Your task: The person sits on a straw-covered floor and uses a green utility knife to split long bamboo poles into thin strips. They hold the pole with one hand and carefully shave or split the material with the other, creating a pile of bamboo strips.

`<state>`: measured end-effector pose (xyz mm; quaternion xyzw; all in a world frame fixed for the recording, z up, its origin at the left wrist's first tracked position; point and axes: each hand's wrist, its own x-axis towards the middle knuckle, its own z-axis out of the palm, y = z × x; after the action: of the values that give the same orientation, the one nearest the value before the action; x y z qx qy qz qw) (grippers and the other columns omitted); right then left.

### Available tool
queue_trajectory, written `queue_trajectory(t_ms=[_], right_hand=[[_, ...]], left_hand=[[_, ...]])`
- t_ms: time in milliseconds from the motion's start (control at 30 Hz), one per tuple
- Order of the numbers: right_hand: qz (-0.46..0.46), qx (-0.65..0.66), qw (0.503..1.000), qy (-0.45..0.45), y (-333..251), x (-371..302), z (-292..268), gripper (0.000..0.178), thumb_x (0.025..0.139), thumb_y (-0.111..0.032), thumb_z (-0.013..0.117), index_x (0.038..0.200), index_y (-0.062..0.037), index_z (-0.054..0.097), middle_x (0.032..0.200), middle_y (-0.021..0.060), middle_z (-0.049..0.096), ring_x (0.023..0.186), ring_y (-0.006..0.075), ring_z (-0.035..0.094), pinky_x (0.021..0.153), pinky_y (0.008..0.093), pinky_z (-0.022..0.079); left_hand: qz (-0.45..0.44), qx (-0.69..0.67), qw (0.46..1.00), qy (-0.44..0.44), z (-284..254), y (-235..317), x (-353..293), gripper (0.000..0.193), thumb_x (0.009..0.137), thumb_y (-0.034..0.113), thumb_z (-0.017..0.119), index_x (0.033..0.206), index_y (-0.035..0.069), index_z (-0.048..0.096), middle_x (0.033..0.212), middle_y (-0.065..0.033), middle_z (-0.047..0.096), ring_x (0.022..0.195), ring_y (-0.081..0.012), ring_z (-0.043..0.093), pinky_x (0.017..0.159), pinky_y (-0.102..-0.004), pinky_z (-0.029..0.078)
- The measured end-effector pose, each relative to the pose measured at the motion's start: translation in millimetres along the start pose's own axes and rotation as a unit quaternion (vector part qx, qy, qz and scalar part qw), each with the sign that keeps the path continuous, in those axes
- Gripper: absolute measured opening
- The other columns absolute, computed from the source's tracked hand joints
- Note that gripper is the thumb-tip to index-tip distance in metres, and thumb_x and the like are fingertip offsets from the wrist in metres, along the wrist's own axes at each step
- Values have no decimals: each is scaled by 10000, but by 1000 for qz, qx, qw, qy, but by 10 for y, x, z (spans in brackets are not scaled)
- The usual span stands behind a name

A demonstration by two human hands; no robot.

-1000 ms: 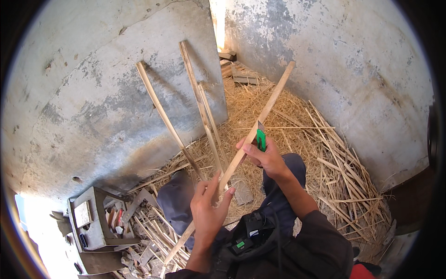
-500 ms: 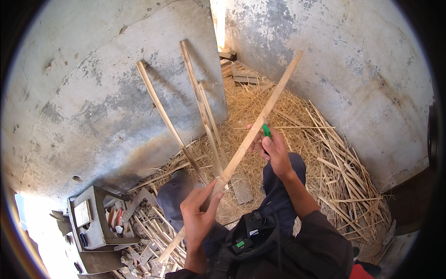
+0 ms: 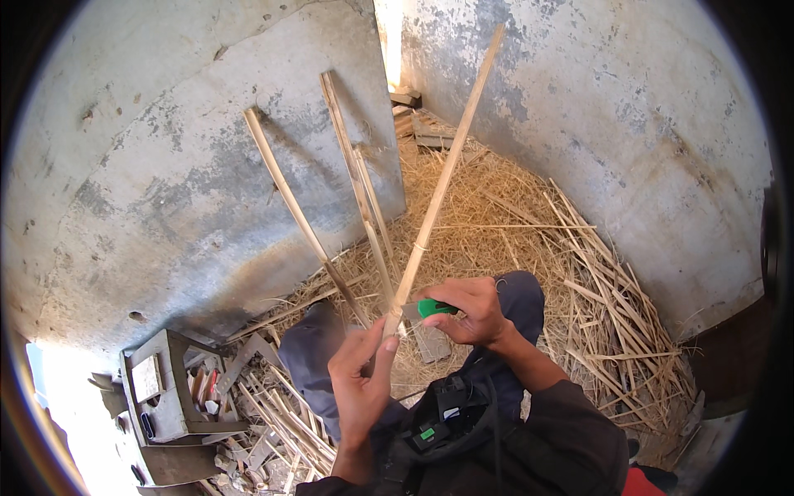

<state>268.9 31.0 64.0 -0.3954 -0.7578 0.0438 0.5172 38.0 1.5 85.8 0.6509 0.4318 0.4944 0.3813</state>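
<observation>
Bamboo strip (image 3: 442, 178), long and pale, is standing almost upright in front of the person, its top leaning away toward the grey wall (image 3: 628, 124) and its lower end sitting in the left hand (image 3: 360, 384) just above the knees. That left hand is pinching the strip's base between thumb and fingertips, the other fingers half curled beneath. Right beside it, the right hand (image 3: 467, 310) is wrapping its fingers tight around a green-handled knife (image 3: 430, 309), whose blade is lying against the strip close to the left fingertips. That closeness is looking like the risk: if the blade skips off the fibre or the strip twists in so light a pinch, the edge could run into the left thumb, or the strip could split off line. Around the knees, straw and shavings (image 3: 529, 223) are heaping across the floor, three more strips (image 3: 285, 198) are leaning on the wall to the left, and a small grey stool (image 3: 161, 393) with scraps is sitting at lower left. Compared with a second ago, the strip is standing much steeper, having swung up from a low slant, the left hand is gripping nearer its end, and the right hand with the knife is sitting lower and closer to the left.
</observation>
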Motion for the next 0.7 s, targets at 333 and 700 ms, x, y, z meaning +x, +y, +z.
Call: queue_trajectory(t_ms=[333, 700], right_hand=[[-10, -59, 998, -1, -67, 64, -74, 396, 893, -425, 859, 1128, -109, 816, 742, 25, 700, 577, 212, 673, 515, 350, 506], [6, -94, 995, 43, 16, 99, -85, 358, 885, -437, 858, 1107, -158, 832, 709, 4, 682, 538, 193, 629, 502, 336, 474]], left_hand=[[-21, -22, 1000, 4, 14, 33, -41, 308, 1018, 50, 736, 1313, -37, 752, 855, 1, 643, 707, -36, 468, 588, -233, 327], [-42, -11, 999, -3, -4, 20, -107, 302, 1035, 55, 714, 1313, -60, 739, 841, 4, 613, 720, -43, 478, 600, -236, 336]])
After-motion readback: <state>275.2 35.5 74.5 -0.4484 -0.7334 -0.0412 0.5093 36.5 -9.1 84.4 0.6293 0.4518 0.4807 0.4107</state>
